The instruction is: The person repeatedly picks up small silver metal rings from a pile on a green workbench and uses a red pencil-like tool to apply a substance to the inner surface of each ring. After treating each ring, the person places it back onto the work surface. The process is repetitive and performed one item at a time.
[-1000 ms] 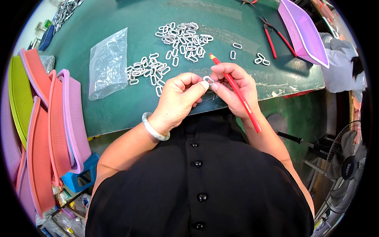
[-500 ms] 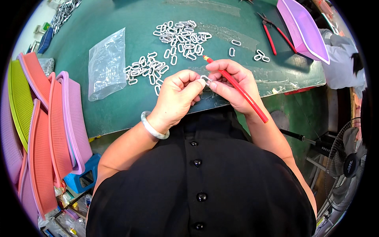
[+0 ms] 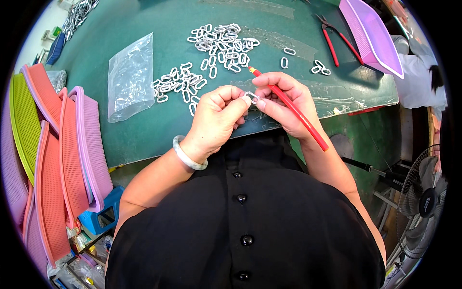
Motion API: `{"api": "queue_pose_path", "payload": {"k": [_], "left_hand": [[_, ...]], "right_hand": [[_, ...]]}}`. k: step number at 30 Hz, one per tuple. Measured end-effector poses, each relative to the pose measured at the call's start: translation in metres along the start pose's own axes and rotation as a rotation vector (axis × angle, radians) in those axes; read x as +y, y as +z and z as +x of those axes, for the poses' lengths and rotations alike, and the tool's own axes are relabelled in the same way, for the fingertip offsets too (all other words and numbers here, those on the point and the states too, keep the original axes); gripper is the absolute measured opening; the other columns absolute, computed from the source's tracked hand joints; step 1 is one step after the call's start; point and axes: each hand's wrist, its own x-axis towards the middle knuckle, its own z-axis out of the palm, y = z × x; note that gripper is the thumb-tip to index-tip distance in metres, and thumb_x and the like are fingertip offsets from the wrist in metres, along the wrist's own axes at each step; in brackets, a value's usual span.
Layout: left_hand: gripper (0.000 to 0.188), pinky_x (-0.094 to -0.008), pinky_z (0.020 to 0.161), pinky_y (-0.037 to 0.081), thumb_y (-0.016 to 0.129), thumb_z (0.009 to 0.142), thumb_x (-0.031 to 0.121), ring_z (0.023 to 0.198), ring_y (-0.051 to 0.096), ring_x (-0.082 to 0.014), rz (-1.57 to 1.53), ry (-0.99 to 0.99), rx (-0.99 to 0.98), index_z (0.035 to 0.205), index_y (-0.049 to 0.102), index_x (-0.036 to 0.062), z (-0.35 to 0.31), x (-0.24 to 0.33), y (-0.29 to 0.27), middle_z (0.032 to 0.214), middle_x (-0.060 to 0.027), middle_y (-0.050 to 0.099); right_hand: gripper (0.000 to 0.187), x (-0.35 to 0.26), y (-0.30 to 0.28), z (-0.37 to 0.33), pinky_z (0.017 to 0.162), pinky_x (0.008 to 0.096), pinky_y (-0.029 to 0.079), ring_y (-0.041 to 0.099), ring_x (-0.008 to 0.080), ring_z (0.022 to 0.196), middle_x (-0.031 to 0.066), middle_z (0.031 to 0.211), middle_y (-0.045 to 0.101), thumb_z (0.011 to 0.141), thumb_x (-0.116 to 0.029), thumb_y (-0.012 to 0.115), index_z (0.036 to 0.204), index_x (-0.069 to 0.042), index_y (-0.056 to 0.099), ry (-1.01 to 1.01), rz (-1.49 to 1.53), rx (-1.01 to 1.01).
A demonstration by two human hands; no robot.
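Note:
Between my two hands, near the table's front edge, is a small oval metal link point(image 3: 251, 98). My left hand point(image 3: 219, 113) pinches its left end between thumb and fingers. At the link's right end are the thumb and fingertips of my right hand point(image 3: 288, 103), which also carries a red pencil-like stick point(image 3: 294, 111) with a yellowish tip, slanting across the fingers. Just beyond my hands lies a heap of similar oval links point(image 3: 224, 43). A smaller heap of links point(image 3: 180, 84) sits left of it, close to my left hand.
A clear plastic bag point(image 3: 131, 79) lies on the green table point(image 3: 168, 19) at left. Red-handled pliers point(image 3: 331, 45) and a purple basket point(image 3: 368, 36) are at far right. Several loose links point(image 3: 284, 62) lie apart. Stacked coloured baskets point(image 3: 50, 188) stand left; a fan point(image 3: 426, 202) stands right.

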Motion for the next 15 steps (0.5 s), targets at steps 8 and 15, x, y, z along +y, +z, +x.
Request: {"api": "queue_pose_path", "payload": {"k": [8, 15], "left_hand": [[0.008, -0.0166, 0.049, 0.036, 0.056, 0.082, 0.013, 0.053, 0.045, -0.0039, -0.007, 0.007, 0.021, 0.078, 0.056, 0.0063, 0.0, -0.002, 0.001, 0.063, 0.0017, 0.053], [0.007, -0.017, 0.048, 0.036, 0.056, 0.081, 0.012, 0.052, 0.045, -0.0041, 0.014, 0.013, 0.031, 0.077, 0.056, 0.0064, -0.001, -0.002, 0.001, 0.063, 0.0015, 0.052]], "right_hand": [[0.026, 0.001, -0.005, 0.0, 0.068, 0.0206, 0.044, 0.052, 0.0066, 0.074, 0.0027, 0.084, 0.058, 0.081, -0.002, 0.053, 0.108, -0.001, 0.054, -0.077, 0.055, 0.071], [0.021, 0.004, -0.019, 0.001, 0.065, 0.0199, 0.042, 0.052, 0.0078, 0.071, 0.0048, 0.081, 0.06, 0.083, -0.013, 0.055, 0.097, 0.002, 0.06, -0.212, 0.068, 0.088]]}}
